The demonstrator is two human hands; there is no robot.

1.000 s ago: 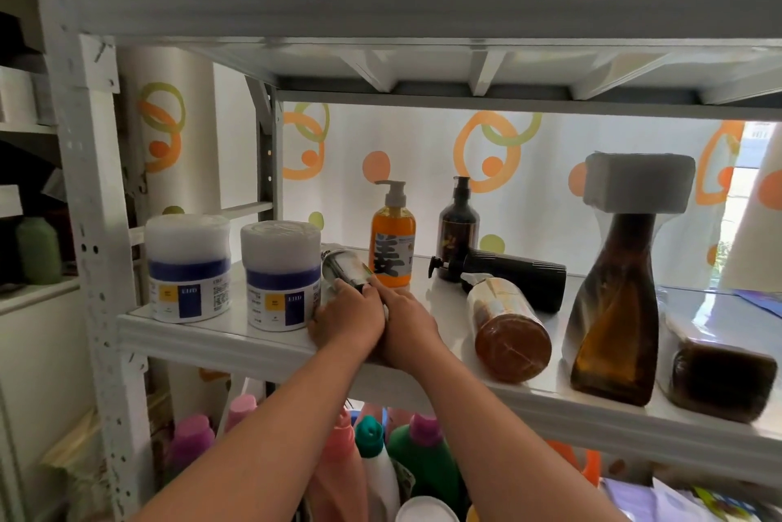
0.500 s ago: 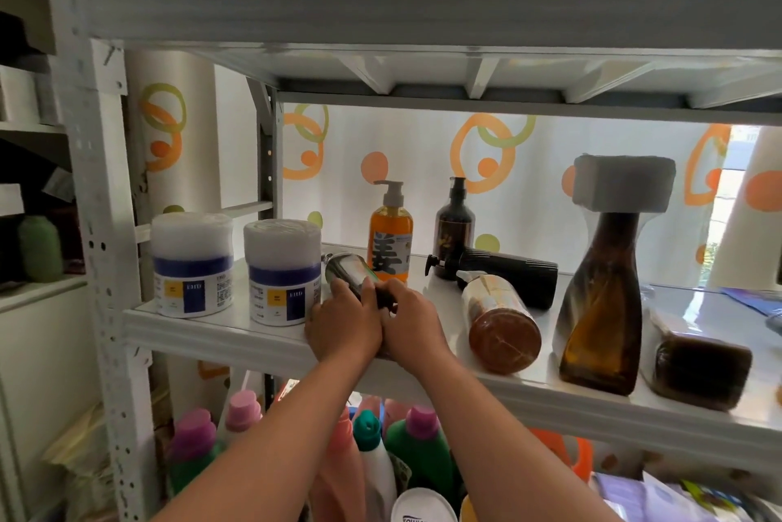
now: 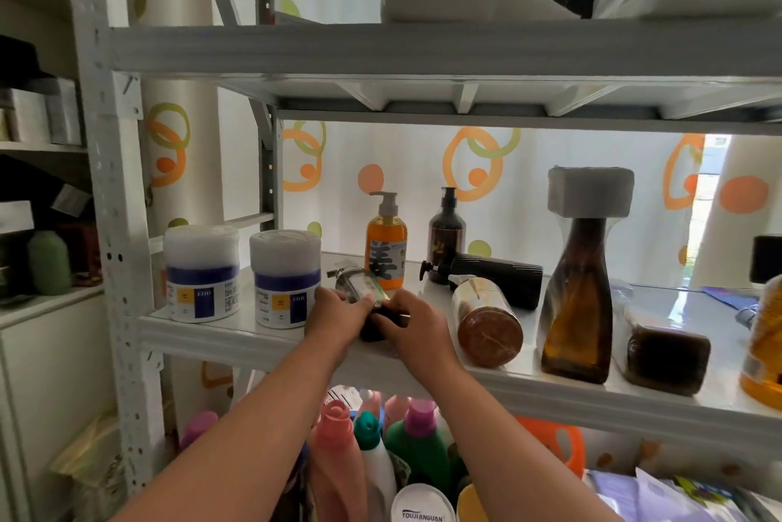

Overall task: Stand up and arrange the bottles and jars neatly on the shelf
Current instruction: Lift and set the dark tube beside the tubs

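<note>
Both hands, left hand and right hand, fingers gripping tipped pump bottle near shelf front edge; bottle base hidden.

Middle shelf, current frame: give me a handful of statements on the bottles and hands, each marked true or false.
1. Both hands grip one lying bottle. True: the left hand and right hand hold the small bottle, tilted off the shelf.
2. The orange pump bottle lies on its side. False: it stands upright.
3. The black pump bottle lies on its side. True.
4. The two white jars are stacked. False: they stand side by side.
5. The tall amber bottle is toppled. False: it stands upright.
</note>
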